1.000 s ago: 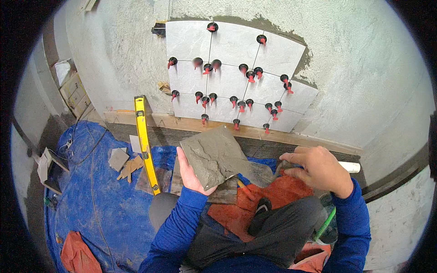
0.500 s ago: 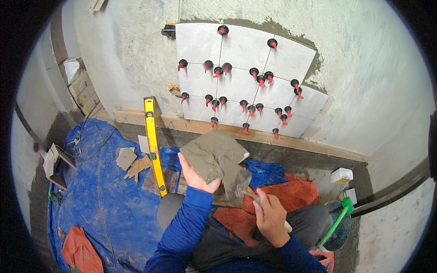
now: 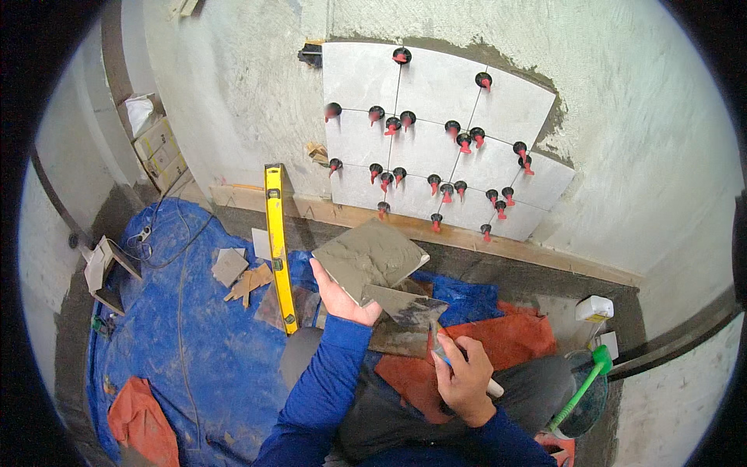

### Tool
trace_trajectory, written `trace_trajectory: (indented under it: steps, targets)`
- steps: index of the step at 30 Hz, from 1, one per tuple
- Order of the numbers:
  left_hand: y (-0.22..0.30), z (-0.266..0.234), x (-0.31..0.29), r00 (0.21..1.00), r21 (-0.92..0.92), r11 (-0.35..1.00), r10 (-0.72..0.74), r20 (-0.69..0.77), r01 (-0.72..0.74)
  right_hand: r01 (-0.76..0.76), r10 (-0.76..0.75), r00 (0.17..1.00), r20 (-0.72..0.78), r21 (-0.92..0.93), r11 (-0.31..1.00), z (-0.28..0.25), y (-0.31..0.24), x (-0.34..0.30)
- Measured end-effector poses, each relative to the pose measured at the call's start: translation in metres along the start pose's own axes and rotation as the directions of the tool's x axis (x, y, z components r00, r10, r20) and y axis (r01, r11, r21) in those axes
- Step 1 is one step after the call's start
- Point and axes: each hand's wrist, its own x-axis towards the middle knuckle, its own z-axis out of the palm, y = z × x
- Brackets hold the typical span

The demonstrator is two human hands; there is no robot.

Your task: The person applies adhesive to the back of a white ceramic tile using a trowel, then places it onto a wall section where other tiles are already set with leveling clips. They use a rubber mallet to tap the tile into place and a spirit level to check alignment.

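Note:
On my left hand (image 3: 342, 300) rests a square tile (image 3: 373, 251), its upper face spread with wet grey mortar. The fingers grip it from beneath at its left and near edges. My right hand (image 3: 465, 381) is closed round the pale handle of a trowel (image 3: 408, 305). The trowel's mortar-smeared blade lies along the tile's near right edge; whether it touches the mortar is hard to tell. Beyond the tile, light grey wall tiles (image 3: 432, 144) carry several black and red levelling clips (image 3: 464, 142) at their joints.
A yellow spirit level (image 3: 277, 241) leans at the wall, left of the tile. Blue sheeting (image 3: 156, 327) with tile offcuts (image 3: 229, 266) covers the left floor. Orange cloth (image 3: 513, 335) lies by my knee. A bucket (image 3: 587, 412) holding a green-handled brush (image 3: 580, 389) stands right.
The trowel blade has swung left and up, from below the tile's right corner to along its near edge. The tile has tipped slightly flatter. The whole view has shifted a little.

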Motion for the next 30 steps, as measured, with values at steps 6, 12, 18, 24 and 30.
trace_trajectory:
  steps: [6, 12, 18, 24, 30]
  targets:
    - [0.005, 0.01, -0.008, 1.0, 0.046, 0.999, 0.003, -0.023, -0.002, 0.025, -0.034, 0.997, -0.072, -0.121, 0.992, -0.011, 0.02, 0.011]
    - [0.007, 0.009, -0.01, 0.999, -0.006, 0.999, -0.044, 0.017, 0.044, -0.128, 0.13, 0.991, -0.039, 0.05, 0.991, -0.027, 0.032, 0.034]
    - [0.015, 0.006, -0.007, 0.999, -0.044, 0.998, -0.05, 0.021, 0.05, -0.249, 0.244, 0.968, 0.052, 0.175, 0.953, -0.008, 0.042, 0.012]
    - [0.031, 0.013, -0.004, 0.996, 0.056, 0.995, 0.077, 0.054, -0.08, -0.423, 0.412, 0.906, 0.097, 0.199, 0.884, -0.027, 0.043, 0.002]
    - [0.02, 0.013, -0.001, 0.999, 0.097, 0.995, 0.03, 0.043, -0.034, 0.161, -0.148, 0.956, 0.254, -0.028, 0.987, -0.067, 0.023, 0.06]
